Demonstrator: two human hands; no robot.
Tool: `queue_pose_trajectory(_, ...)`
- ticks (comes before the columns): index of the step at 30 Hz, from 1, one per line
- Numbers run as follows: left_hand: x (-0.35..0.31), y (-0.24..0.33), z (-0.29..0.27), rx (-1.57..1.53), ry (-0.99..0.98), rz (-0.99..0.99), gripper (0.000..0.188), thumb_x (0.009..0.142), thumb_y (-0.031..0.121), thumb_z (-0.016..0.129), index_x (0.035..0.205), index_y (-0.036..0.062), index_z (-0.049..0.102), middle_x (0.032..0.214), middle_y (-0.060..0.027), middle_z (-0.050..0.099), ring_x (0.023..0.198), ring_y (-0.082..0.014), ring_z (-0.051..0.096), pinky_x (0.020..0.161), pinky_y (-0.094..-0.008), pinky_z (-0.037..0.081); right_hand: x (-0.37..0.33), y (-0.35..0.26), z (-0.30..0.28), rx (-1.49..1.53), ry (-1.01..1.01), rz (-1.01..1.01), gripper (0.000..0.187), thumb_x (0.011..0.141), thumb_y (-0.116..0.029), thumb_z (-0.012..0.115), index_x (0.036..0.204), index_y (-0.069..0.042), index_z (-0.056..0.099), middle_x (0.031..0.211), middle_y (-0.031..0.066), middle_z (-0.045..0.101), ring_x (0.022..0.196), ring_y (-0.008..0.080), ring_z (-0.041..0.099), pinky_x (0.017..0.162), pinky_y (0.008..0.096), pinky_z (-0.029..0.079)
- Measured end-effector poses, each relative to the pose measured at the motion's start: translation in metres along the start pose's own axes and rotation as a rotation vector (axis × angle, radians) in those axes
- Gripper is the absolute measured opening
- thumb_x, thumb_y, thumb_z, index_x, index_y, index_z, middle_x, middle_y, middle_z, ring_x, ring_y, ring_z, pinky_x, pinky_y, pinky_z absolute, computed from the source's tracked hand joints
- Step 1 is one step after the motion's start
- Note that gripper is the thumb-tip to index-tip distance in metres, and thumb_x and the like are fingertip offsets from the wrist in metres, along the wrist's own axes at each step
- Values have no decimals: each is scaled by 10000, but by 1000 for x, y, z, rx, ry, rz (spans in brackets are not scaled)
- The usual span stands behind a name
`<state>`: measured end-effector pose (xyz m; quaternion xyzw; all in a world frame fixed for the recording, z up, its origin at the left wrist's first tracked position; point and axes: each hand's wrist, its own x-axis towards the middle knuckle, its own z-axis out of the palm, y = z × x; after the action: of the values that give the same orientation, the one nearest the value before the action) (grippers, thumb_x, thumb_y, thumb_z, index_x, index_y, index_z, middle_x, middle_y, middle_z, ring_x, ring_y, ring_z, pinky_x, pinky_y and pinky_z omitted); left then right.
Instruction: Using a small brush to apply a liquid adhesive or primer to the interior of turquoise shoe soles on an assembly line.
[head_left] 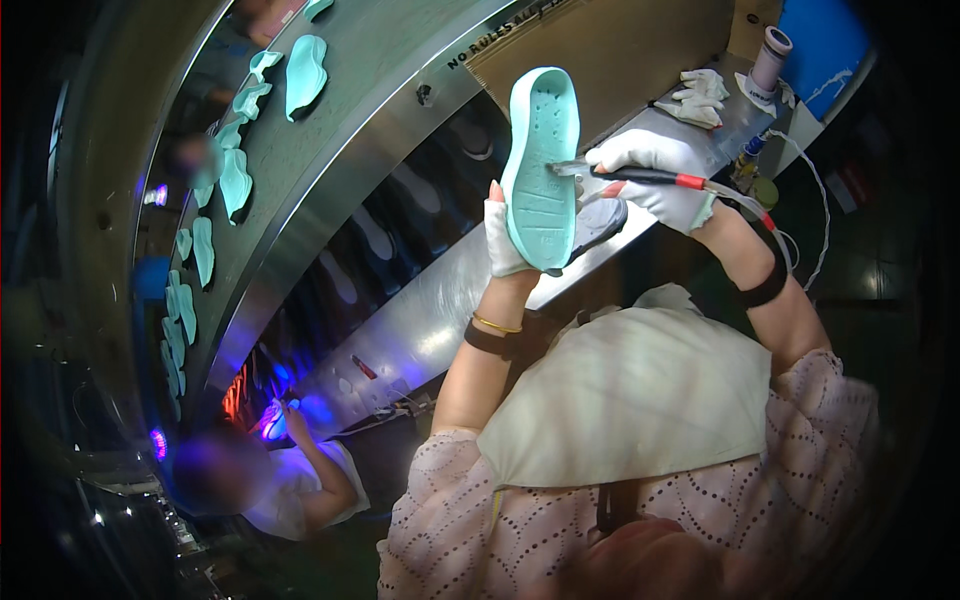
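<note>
My left hand (502, 240), in a white glove with bare fingertips, grips a turquoise shoe sole (541, 205) by its edge and holds it up with the hollowed face showing. That face has small pits near one end and ridges across the other. In my gloved right hand (655, 160) is a brush (640, 176) with a black handle and a red band, a thin tube running back from it along the forearm. The bristles meet the sole near its right edge. Partly hidden behind the sole lies a grey, dark-rimmed shoe part (600, 218).
A conveyor belt (370, 60) with several turquoise soles curves along the left. Dark shoe parts stand under its edge. White gloves (695, 98) and a pinkish cylinder (770, 60) sit at the bench's far right. Another person (300, 490) works at lower left under violet light.
</note>
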<state>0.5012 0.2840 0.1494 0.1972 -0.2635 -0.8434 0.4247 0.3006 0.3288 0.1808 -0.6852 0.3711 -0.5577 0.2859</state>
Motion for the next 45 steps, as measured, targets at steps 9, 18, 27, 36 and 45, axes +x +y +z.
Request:
queue_pose_trajectory(9,3,9,-10,173,-81,61,603,900,503,264,1237,32,433,1118,-166,555,976,-279,572,869,-370,454,-1,-8,-5,-160,-109,13,197,688,45,665,847,-33,580,855,56,585,803,164,579,736,276,471)
queue_pose_trajectory(18,5,18,-1,158,-150,73,644,893,531,217,1234,30,437,1114,-201,550,980,-282,562,857,-354,450,8,-9,9,172,-47,579,235,854,-243,563,743,-38,594,693,37,604,590,71,544,542,201,418)
queue_pose_trajectory(27,1,25,14,8,-38,98,666,896,554,218,1233,23,435,1091,-177,562,936,-282,574,838,-391,459,29,1,18,680,225,440,160,883,-181,526,960,-46,562,902,41,606,832,108,579,680,225,465)
queue_pose_trajectory(36,46,137,66,103,-105,215,685,894,550,171,1259,10,381,1061,-217,566,915,-366,583,789,-460,485,29,-22,-1,769,296,115,150,890,-173,536,958,-42,560,1006,117,585,856,158,566,787,279,460)
queue_pose_trajectory(45,84,295,-22,2419,701,727,509,766,335,463,1200,68,465,1186,-179,519,1049,-328,526,897,-383,419,-17,10,7,520,337,437,143,897,-131,515,992,-33,560,972,79,620,793,116,593,644,199,459)
